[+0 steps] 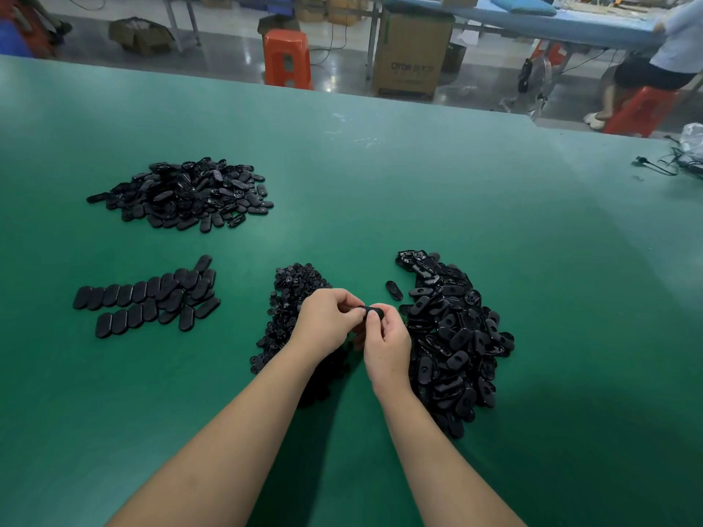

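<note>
Holding one black oval plastic cap (369, 311) above the desk (380, 192), between the round-part heap (293, 290) and the oval-cap heap (456, 336), the left hand (328, 317) and right hand (388, 346) both pinch its ends; it appears light, stiff and smooth, best gripped by its long edges.

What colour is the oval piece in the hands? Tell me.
The oval piece is plain black, head view.

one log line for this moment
left hand: pinches black oval piece | right hand: pinches same piece | below: small-part pile
</note>
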`<state>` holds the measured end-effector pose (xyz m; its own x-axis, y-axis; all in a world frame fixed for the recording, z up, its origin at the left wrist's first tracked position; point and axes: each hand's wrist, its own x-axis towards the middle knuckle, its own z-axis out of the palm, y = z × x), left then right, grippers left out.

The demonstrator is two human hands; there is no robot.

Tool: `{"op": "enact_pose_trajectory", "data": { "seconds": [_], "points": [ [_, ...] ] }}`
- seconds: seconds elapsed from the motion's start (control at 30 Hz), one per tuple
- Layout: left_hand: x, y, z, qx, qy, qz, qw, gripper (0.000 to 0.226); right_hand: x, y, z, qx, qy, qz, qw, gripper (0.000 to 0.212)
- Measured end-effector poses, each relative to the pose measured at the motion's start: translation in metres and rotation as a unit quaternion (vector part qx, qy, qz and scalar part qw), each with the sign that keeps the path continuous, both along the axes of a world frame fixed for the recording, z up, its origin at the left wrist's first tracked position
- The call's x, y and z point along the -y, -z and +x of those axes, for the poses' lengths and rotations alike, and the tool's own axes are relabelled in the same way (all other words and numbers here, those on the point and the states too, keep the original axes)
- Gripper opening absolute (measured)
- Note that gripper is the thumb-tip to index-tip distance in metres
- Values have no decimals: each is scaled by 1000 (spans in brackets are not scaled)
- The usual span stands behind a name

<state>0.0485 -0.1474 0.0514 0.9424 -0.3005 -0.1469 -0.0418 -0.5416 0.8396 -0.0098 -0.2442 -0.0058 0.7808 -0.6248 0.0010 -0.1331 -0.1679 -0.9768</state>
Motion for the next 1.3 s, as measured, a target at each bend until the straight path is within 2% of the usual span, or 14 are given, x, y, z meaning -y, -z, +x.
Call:
{"op": "enact_pose_trajectory", "data": {
  "seconds": [0.13, 0.5, 0.77, 1.17, 1.3],
  "points": [
    [2, -5, -1, -7, -2, 17, 1000, 8, -1, -1, -1, 7, -6, 12, 1000, 13],
    [8, -9, -7, 38, -4, 60, 997, 7, 0, 0, 0, 8, -7, -1, 1000, 19],
    [4, -7, -8, 77, 43, 68, 994, 14, -1, -2, -1, 10, -4, -7, 1000, 17],
    [4, 1, -11, 193, 84, 111, 971, 20, -1, 0, 0, -2, -10, -33, 999, 21],
    [-1, 6, -10, 240, 106, 113, 958, 30, -2, -1, 1, -1, -9, -19, 1000, 19]
  ]
}}
